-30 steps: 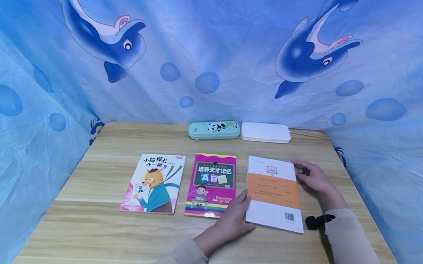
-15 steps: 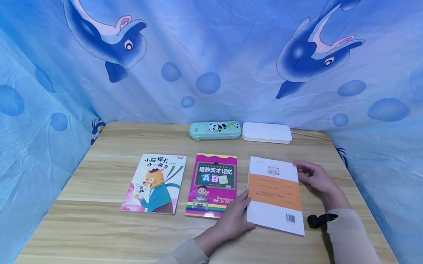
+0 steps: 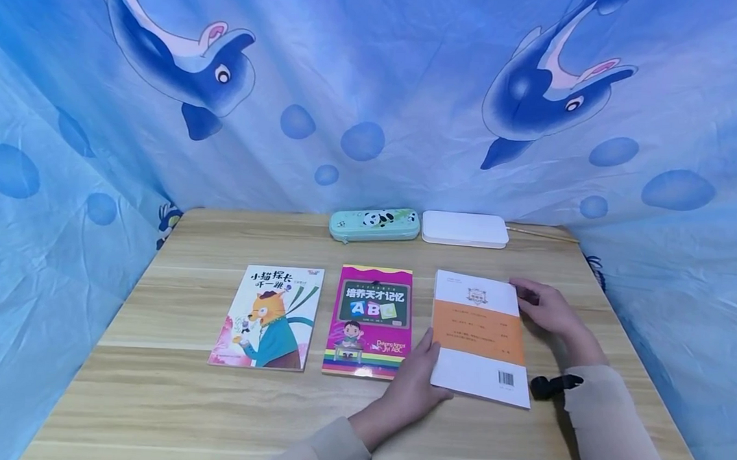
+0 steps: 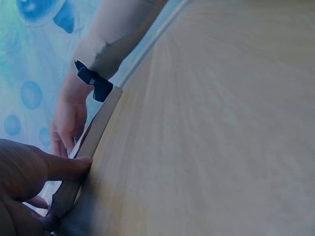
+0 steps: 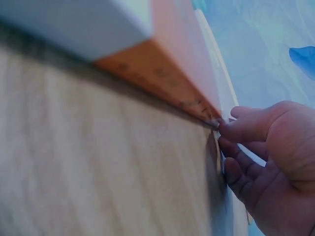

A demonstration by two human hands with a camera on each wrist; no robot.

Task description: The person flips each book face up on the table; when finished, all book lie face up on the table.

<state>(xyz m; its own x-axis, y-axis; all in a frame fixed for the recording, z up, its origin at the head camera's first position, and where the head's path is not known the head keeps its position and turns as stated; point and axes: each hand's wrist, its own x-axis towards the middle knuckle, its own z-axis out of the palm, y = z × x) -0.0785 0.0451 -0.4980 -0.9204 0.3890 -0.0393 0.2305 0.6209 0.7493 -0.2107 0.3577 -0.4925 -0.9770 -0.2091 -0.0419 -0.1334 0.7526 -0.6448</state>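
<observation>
A white book with an orange band (image 3: 479,331) lies back cover up at the right, between both hands. My left hand (image 3: 410,386) grips its lower left corner, fingers along the left side. In the left wrist view the thumb (image 4: 69,167) presses on the book's edge (image 4: 101,123). At the upper right corner, my right hand (image 3: 549,312) pinches the book with curled fingers. The right wrist view has the thumb tip (image 5: 229,129) right at the end of the book's orange spine (image 5: 157,78). Left of it lie a pink ABC book (image 3: 370,326) and a cat picture book (image 3: 272,322).
Along the back of the wooden table (image 3: 169,406) sit a green panda pencil case (image 3: 375,225) and a white flat case (image 3: 464,229). A thin stick (image 3: 544,235) lies beside the white case. A blue dolphin-print curtain (image 3: 375,72) stands around the table's back and sides.
My left hand has shifted slightly right along the white and orange book's lower left corner. The right hand stays at the upper right corner, and the book is nearly still.
</observation>
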